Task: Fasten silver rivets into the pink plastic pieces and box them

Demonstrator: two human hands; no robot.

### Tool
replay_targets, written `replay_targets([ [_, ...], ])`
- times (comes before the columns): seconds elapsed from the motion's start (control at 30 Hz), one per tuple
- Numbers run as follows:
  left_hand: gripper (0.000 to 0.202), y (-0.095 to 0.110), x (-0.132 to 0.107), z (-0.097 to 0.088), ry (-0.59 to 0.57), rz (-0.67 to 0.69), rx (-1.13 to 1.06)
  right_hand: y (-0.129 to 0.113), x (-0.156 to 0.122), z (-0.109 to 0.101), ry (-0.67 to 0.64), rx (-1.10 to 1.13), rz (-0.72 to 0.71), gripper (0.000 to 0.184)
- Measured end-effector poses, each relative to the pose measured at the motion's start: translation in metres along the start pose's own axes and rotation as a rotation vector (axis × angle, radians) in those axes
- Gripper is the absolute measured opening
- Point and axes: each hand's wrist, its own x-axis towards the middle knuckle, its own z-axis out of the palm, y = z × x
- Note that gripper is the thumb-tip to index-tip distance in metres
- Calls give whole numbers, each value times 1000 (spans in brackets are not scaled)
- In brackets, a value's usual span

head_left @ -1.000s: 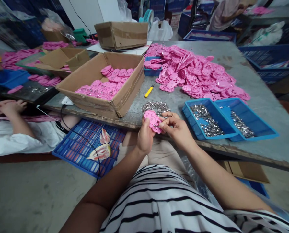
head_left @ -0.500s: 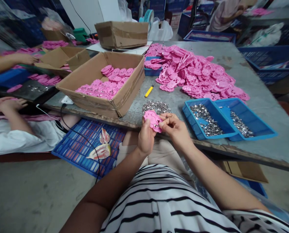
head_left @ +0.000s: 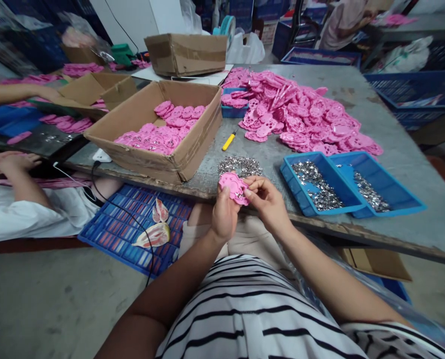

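My left hand (head_left: 224, 214) grips a pink plastic piece (head_left: 234, 187) from below, just in front of the table's near edge. The fingers of my right hand (head_left: 267, 202) are pinched together against the right side of that piece; anything small between them is hidden. Just beyond both hands a loose heap of small silver metal parts (head_left: 240, 164) lies on the grey table (head_left: 394, 149). Two blue trays (head_left: 351, 182) with more silver parts stand to the right of my hands.
An open cardboard box (head_left: 158, 129) with pink pieces sits left of centre. A big pile of pink pieces (head_left: 297, 114) covers the table's middle, with a yellow-handled tool (head_left: 229, 141) beside it. Another person's arms (head_left: 16, 169) work at the left. A blue crate (head_left: 128, 227) lies on the floor.
My hands have stayed together on the pink piece, with my right fingers shifting slightly on its edge. The other person's arm at the far left has reached farther in over their table.
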Motion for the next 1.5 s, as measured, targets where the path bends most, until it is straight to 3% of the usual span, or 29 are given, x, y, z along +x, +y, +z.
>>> replay_targets([
  [0.07, 43, 1, 0, -2, -52, 7, 41, -7, 9, -15, 53, -17, -35, 23],
  [0.17, 48, 4, 0, -5, -116, 10, 118, -24, 34, -61, 311, -206, -169, 16],
  [0.23, 50, 5, -1, -7, -107, 11, 184, -38, 50, -101, 529, -450, -86, 17],
  [0.3, 51, 5, -1, -10, -92, 17, 249, -51, 60, -139, 685, -798, 107, 20],
  [0.37, 48, 3, 0, -13, -103, 28, 294, -60, 61, -165, 636, -1101, 319, 24],
  [0.43, 44, 2, 1, -15, -128, 39, 325, -62, 57, -176, 512, -1260, 435, 28],
  [0.5, 41, 1, 2, -17, -144, 50, 351, -57, 53, -174, 374, -1304, 460, 29],
  [0.63, 39, 3, 1, -18, -149, 27, 377, -35, 52, -151, 38, -1380, 506, 21],
  [0.73, 39, 7, -1, -18, -141, -12, 387, -21, 53, -135, -96, -1488, 555, 20],
  [0.93, 38, 9, -3, -19, -105, -53, 367, -20, 51, -135, -137, -1582, 541, 28],
  [1.23, 37, 9, -3, -15, -88, -83, 342, -29, 54, -145, 42, -1530, 408, 20],
  [1.3, 39, 10, -3, -17, -79, -93, 336, -31, 55, -142, 149, -1381, 337, 14],
  [1.37, 39, 9, -3, -19, -75, -100, 338, -33, 54, -134, 236, -1071, 251, 14],
  [1.43, 38, 8, -2, -19, -72, -104, 339, -35, 50, -119, 203, -688, 204, 22],
  [1.5, 37, 6, -1, -18, -67, -110, 338, -36, 43, -97, 57, -365, 204, 29],
])
